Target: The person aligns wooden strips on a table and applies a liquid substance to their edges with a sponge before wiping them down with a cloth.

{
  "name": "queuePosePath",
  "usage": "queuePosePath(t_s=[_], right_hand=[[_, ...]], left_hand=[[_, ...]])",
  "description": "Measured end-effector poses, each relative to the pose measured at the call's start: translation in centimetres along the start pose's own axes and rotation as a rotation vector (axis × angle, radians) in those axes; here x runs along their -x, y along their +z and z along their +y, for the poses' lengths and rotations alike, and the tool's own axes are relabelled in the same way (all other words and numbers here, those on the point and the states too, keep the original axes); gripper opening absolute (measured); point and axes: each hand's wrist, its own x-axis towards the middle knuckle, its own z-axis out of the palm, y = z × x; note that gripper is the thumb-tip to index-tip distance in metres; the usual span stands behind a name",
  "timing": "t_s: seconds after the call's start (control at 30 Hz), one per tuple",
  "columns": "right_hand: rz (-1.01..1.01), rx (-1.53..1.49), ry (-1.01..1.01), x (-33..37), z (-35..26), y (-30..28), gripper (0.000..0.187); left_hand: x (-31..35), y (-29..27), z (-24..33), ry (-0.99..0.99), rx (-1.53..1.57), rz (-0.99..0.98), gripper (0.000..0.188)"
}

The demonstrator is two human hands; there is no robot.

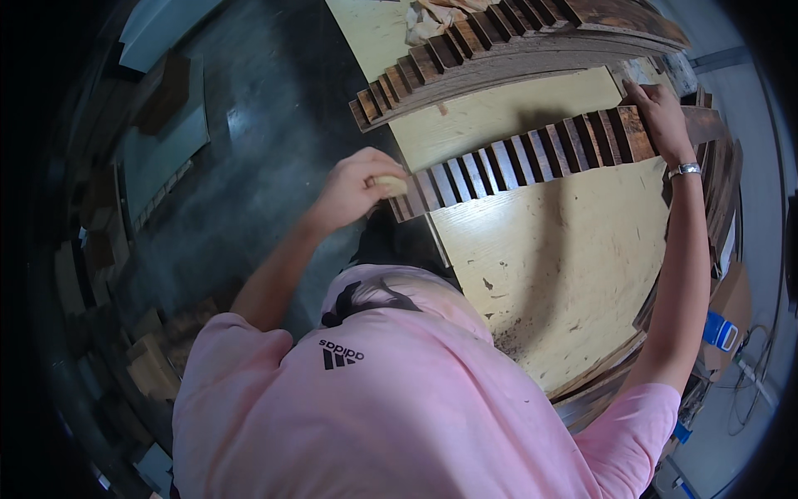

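Observation:
A stepped row of dark brown wooden boards (pixel 515 162) lies across the pale worktable, overlapping one another. At its left end, my left hand (pixel 353 190) is closed round a small yellowish pad (pixel 388 185), which touches or nearly touches the end boards. My right hand (pixel 662 125), with a metal watch band at the wrist, is closed over the row's right end. Its thumb side reaches the far edge; some of its fingers are hidden.
A second stepped stack of boards (pixel 499 50) lies farther back on the pale worktable (pixel 532 266), beside crumpled tan paper (pixel 436 18). More boards (pixel 721 187) are piled at the right, near a blue object (pixel 719 330). Boxes stand on the floor at left.

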Motion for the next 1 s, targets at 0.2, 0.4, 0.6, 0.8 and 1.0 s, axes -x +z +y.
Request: queuePosePath(t_s=[0.2, 0.4, 0.6, 0.8, 1.0], right_hand=[[-0.007, -0.038, -0.037, -0.3, 1.2, 0.2, 0.062], [-0.026, -0.062, -0.044, -0.5, 0.7, 0.1, 0.062], [-0.011, -0.050, -0.037, -0.6, 0.5, 0.1, 0.062], [-0.005, -0.017, -0.055, -0.7, 1.4, 0.1, 0.060], [0.029, 0.014, -0.064, 0.3, -0.6, -0.1, 0.057]], left_hand=[[0.4, -0.2, -0.4, 0.052, -0.063, -0.080, 0.034], [-0.6, 0.1, -1.2, -0.011, -0.010, 0.020, 0.032], [0.2, 0.1, -2.7, -0.079, -0.038, 0.143, 0.034], [3.1, 1.1, -4.2, -0.135, -0.082, 0.149, 0.033], [3.0, 0.4, -3.6, -0.190, 0.300, 0.235, 0.033]])
